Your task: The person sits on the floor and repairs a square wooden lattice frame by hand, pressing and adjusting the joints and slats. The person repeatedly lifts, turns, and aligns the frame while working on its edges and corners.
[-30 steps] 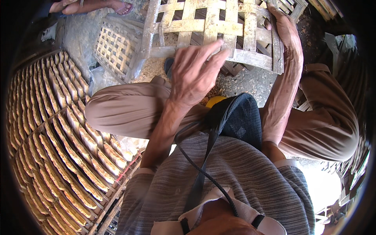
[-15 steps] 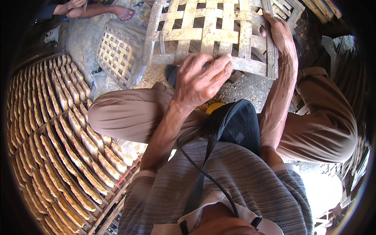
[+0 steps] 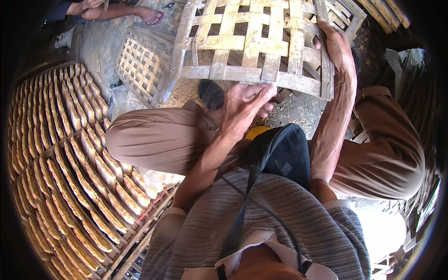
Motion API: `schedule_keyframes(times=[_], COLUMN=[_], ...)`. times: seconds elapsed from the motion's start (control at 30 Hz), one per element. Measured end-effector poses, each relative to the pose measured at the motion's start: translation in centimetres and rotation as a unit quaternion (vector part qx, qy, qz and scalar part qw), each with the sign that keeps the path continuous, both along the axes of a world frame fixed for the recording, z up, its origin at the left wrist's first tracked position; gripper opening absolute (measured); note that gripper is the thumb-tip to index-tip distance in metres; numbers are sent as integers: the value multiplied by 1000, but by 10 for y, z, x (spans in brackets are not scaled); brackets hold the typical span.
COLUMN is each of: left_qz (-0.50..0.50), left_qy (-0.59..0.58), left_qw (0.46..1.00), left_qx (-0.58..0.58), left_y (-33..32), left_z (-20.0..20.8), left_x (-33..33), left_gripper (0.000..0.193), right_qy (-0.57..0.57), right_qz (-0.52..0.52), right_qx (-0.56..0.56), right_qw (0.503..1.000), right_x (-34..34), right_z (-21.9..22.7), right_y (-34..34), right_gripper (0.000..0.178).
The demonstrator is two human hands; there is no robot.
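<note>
A bamboo-slat tray with an open weave [image 3: 252, 43] stands tilted before me, its flat wooden rim toward my lap. My right hand [image 3: 337, 46] is closed around the tray's right side slat, thumb on the weave side. Just under the near rim is my left hand [image 3: 246, 100], fingers curled and bent inward. Its thumb and forefinger tips meet by the lower end of one vertical strip, touching or almost touching the rim. Whether something small lies between them, I cannot make out.
Left of me, a large slatted rack [image 3: 70, 140] holds many rows of long pale-brown pieces. A second woven panel [image 3: 142, 63] lies on the floor. Another person's sandalled foot [image 3: 151, 16] is at the upper left. A dark slipper [image 3: 211, 94] lies below the tray; poles [image 3: 385, 14] are at the upper right.
My left hand has dropped from the tray's lower weave to just below the rim, its fingers curling in. The right hand keeps its hold on the side slat.
</note>
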State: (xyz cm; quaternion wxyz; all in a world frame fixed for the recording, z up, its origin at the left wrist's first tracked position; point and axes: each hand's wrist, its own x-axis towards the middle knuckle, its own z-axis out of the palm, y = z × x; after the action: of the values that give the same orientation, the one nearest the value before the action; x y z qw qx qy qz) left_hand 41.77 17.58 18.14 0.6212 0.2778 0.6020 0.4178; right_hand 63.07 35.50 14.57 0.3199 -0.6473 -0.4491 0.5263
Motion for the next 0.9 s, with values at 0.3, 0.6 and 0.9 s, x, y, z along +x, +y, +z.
schedule_keyframes(times=[0.3,0.6,0.9], left_qz=[123,168,103], left_qy=[-174,-302,-328], left_qw=[977,938,934], left_qx=[-19,-22,-95], left_y=[7,5,-4], left_z=[-4,-9,-19], left_x=[8,8,20], left_gripper=[22,6,22], right_qy=[-56,-68,-65], right_qz=[16,9,11], right_qx=[1,20,-10], right_qw=[998,997,998], right_x=[1,0,1], right_z=[4,-9,-1], right_y=[-2,3,1], right_gripper=[55,56,59])
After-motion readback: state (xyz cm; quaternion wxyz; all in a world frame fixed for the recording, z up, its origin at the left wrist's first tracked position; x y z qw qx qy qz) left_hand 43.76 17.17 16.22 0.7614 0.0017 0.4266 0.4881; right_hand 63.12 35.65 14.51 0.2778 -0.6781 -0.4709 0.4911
